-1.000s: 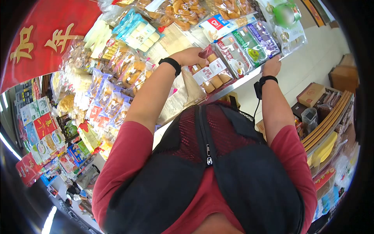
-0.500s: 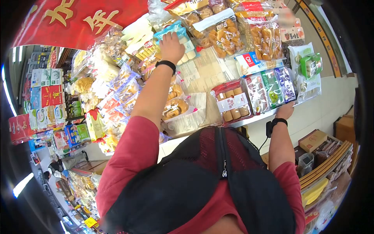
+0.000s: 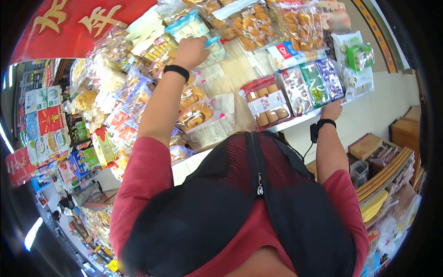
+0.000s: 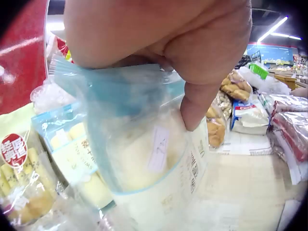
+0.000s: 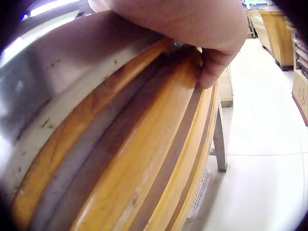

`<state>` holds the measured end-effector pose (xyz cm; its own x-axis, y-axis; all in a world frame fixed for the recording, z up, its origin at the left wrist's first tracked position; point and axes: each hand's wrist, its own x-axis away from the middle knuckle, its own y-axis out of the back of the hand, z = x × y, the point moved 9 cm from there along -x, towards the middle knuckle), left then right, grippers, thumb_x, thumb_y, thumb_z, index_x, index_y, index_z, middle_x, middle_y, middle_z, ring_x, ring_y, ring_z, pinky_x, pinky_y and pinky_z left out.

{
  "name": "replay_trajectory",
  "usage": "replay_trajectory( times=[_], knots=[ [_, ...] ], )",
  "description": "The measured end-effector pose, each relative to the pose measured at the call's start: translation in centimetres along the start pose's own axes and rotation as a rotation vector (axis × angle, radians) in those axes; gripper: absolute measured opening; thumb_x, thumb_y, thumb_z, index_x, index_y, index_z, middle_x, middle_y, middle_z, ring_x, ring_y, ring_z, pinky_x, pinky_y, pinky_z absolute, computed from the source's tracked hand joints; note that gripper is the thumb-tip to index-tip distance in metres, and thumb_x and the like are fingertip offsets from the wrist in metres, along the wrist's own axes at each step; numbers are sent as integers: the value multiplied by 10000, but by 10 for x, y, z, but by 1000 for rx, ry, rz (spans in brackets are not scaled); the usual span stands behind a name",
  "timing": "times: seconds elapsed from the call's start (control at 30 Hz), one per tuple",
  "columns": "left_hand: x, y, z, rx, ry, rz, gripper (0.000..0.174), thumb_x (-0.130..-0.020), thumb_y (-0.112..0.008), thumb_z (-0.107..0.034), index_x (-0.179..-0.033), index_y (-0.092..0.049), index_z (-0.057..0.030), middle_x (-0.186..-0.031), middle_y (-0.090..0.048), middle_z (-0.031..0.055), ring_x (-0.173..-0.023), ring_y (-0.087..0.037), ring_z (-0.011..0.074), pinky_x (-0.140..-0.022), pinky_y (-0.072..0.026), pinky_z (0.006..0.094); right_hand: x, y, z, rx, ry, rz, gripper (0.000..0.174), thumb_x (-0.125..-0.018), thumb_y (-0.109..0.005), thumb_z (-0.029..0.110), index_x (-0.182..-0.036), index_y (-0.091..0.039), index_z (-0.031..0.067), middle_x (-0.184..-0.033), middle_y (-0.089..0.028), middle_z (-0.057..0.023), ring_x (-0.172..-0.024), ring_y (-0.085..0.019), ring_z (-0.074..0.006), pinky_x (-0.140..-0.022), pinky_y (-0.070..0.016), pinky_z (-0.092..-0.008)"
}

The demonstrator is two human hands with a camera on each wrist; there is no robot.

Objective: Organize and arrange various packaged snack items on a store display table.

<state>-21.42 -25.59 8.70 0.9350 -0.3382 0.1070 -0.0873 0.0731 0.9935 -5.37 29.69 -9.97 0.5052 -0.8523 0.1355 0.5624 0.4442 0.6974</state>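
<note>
My left hand (image 3: 190, 52) grips the top of a clear and pale-blue bag of white buns (image 4: 139, 166) with a small price sticker on its front. The bag stands upright in the left wrist view, its upper end partly hidden by the fingers. Beside it lies a similar blue bag of buns (image 3: 189, 27). At the front right, my right hand (image 3: 332, 110) holds the edge of the display table (image 5: 139, 144), fingers bent over the wooden slats. Nearest that hand on the tabletop is a purple packet (image 3: 331, 78).
A red-trimmed pack of brown rolls (image 3: 266, 104) and a green packet (image 3: 315, 84) stand along the front edge. Bagged pastries (image 3: 196, 115) crowd the left side, with more bread bags (image 3: 251, 27) behind. Cardboard boxes (image 3: 368, 146) stand on the lower right.
My left hand has left the pack of brown rolls, moved to the far left and taken hold of a blue bun bag, now drawn slightly nearer. The right hand stays at the table edge.
</note>
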Motion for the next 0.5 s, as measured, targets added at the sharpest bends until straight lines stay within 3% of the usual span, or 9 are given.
replay_trajectory(
  times=[0.03, 0.1, 0.13, 0.23, 0.33, 0.43, 0.5],
  knots=[
    [5, 8, -6, 9, -17, 7, 299, -769, -652, -289, -951, -628, -52, -842, -674, 175, -840, -640, 356, -750, -498, 462, 13, 9, 10, -109, -106, -16, 651, -983, -305, 438, -1212, -495, -141, -1188, -537, -366, -1113, -514, -493, -983, -385, -484],
    [20, 47, -18, 63, -55, -193, 295, -770, -662, -313, -910, -632, -55, -846, -670, 187, -816, -635, 346, -719, -487, 464, 21, 15, 20, -103, -113, -16, 713, -974, -306, 481, -1174, -512, -172, -1185, -542, -368, -1125, -517, -478, -987, -381, -477],
    [24, 59, -25, 66, -65, -184, 295, -770, -662, -313, -910, -632, -55, -846, -670, 187, -816, -635, 346, -719, -487, 464, 20, 13, 19, -148, -105, -12, 708, -976, -301, 476, -1173, -512, -170, -1185, -544, -362, -1125, -517, -477, -983, -379, -484],
    [35, 89, -44, 91, -36, -82, 339, -780, -685, -326, -951, -643, -36, -861, -669, 195, -831, -634, 345, -734, -488, 445, 22, 14, 19, -137, -130, -16, 718, -974, -286, 480, -1177, -505, -173, -1183, -541, -366, -1122, -517, -479, -983, -376, -489],
    [36, 63, -75, 747, -68, 265, 443, -827, -713, -332, -1092, -616, 10, -917, -672, 113, -859, -602, 183, -780, -476, 325, 28, 18, 25, -114, -131, -26, 719, -972, -280, 484, -1174, -505, -169, -1176, -545, -362, -1117, -520, -475, -977, -381, -487],
    [29, 40, -118, 973, -185, 393, 438, -819, -711, -358, -1071, -637, -7, -963, -683, 142, -898, -627, 238, -817, -472, 352, 24, 16, 22, -119, -142, -14, 708, -968, -285, 481, -1173, -510, -158, -1170, -553, -351, -1109, -528, -468, -971, -387, -484],
    [18, 7, -139, 970, -231, 469, 439, -825, -706, -355, -1084, -635, -7, -991, -681, 143, -924, -624, 232, -836, -466, 349, 25, 16, 22, -118, -124, -27, 704, -968, -286, 479, -1178, -509, -154, -1172, -554, -348, -1108, -529, -466, -971, -388, -483]
  ],
)
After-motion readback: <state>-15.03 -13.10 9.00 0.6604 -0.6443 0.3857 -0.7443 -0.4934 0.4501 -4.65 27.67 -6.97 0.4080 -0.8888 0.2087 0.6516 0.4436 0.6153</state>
